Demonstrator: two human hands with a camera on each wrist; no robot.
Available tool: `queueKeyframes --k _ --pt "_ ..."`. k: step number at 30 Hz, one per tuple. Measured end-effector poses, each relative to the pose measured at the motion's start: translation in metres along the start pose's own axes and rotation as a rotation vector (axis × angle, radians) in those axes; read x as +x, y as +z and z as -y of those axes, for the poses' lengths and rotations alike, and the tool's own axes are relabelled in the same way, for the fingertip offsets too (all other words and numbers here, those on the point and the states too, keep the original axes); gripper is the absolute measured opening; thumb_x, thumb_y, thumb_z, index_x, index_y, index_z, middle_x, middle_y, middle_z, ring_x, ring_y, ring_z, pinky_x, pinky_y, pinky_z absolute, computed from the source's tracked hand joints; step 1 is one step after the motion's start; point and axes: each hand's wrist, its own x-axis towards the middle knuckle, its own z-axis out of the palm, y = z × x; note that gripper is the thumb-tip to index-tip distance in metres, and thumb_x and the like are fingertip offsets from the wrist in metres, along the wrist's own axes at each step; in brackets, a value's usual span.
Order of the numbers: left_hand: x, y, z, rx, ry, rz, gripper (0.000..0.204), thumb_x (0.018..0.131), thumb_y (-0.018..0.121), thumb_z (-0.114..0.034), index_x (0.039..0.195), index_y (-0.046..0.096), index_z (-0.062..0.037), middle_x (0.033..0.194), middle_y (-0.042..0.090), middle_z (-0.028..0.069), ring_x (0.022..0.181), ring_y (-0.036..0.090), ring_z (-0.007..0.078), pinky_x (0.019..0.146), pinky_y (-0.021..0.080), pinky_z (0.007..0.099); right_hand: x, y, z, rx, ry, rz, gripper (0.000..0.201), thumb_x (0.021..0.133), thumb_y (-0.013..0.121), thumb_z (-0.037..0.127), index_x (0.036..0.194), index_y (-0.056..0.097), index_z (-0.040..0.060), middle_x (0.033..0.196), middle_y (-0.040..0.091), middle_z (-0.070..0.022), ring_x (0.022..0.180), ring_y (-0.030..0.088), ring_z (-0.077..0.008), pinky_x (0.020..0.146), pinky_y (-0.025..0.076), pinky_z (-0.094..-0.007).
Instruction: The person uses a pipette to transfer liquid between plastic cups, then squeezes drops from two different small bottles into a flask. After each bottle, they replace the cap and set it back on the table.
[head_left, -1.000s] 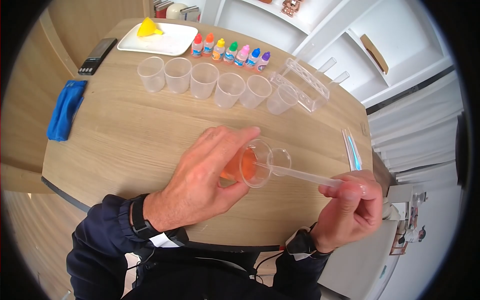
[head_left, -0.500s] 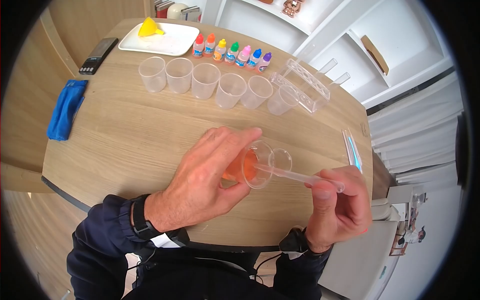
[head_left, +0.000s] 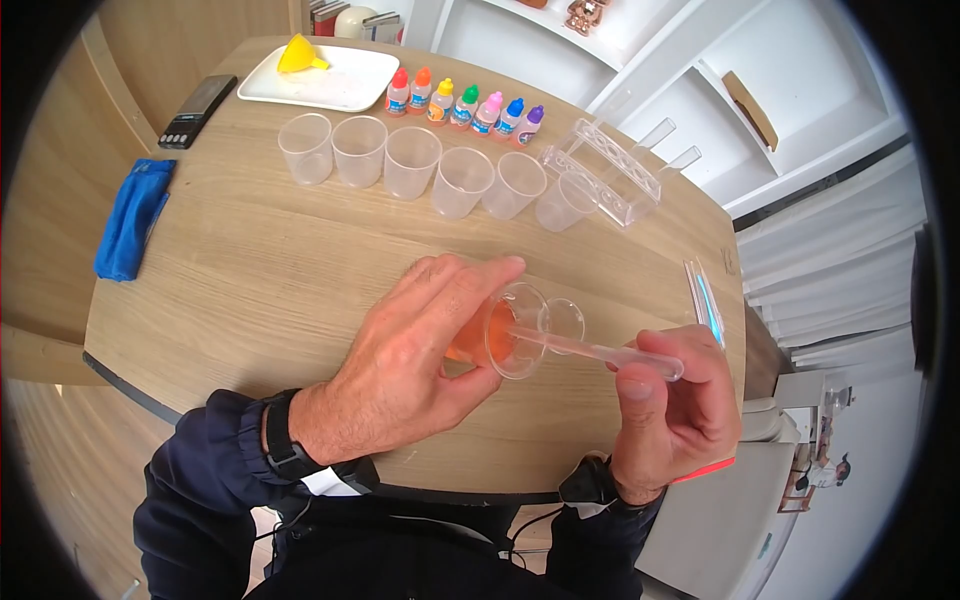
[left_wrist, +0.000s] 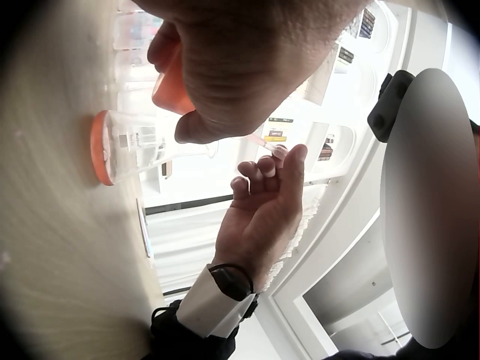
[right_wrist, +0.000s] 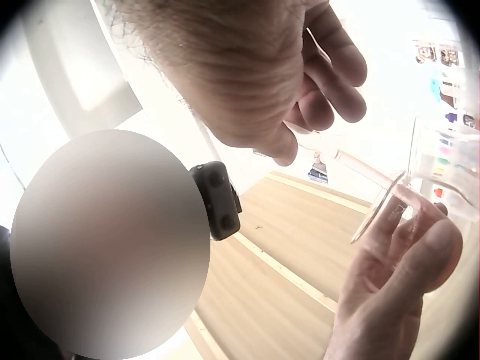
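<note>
My left hand (head_left: 400, 345) grips a clear cup (head_left: 532, 358) with orange liquid (head_left: 500, 330) in it. The cup leans with its mouth towards my right hand (head_left: 680, 410). Between thumb and fingers, that right hand pinches the bulb end of a plastic pipette (head_left: 585, 350). The pipette lies nearly level, its tip inside the cup at the orange liquid. Just beyond the cup, a clear conical flask (head_left: 568, 326) is partly hidden in the head view. The left wrist view shows this flask (left_wrist: 127, 146) upright on the table, an orange layer at its bottom.
A row of several clear cups (head_left: 410, 165) stands behind my hands. Small dye bottles (head_left: 463, 108), a white tray (head_left: 350, 85) with a yellow funnel (head_left: 299, 56) and a tube rack (head_left: 610, 175) are farther back. A blue cloth (head_left: 133, 220) and scale (head_left: 197, 112) lie left, packaged pipettes (head_left: 706, 300) right.
My right hand has moved left towards the cup, and the pipette bulb with it. Over the last half second it has barely shifted. The left hand and cup stay in place.
</note>
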Motion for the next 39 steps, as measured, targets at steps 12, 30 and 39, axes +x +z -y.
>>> queueKeyframes --k 12,30,39 --pt "-0.001 0.0 0.0 -0.018 0.002 -0.014 0.074 0.079 0.085 0.002 0.148 0.059 -0.0015 0.111 0.067 0.0164 0.107 0.065 0.0389 0.094 0.055 0.0465 0.014 -0.045 -0.01 0.063 0.01 -0.322 0.038 0.102 0.079 0.033 0.102 0.07 -0.004 0.081 0.066 -0.0144 0.062 0.061 -0.0192 0.055 0.047 -0.0299" --pt "-0.001 0.0 0.001 -0.004 0.001 -0.012 0.079 0.08 0.092 -0.001 0.152 0.06 -0.0023 0.115 0.07 0.0151 0.103 0.067 0.033 0.089 0.057 0.0412 0.007 -0.018 -0.004 0.034 0.039 -0.235 0.02 0.1 0.084 0.011 0.096 0.07 -0.002 0.077 0.068 -0.0126 0.061 0.065 -0.0177 0.056 0.053 -0.0292" --pt "-0.002 -0.001 0.001 -0.018 -0.009 0.002 0.074 0.079 0.084 0.002 0.148 0.058 -0.001 0.111 0.066 0.0166 0.106 0.064 0.0396 0.095 0.055 0.0474 0.005 -0.019 0.011 0.147 0.008 -0.356 0.035 0.105 0.08 0.027 0.089 0.064 0.0002 0.069 0.063 -0.0112 0.061 0.061 -0.0167 0.055 0.048 -0.0269"
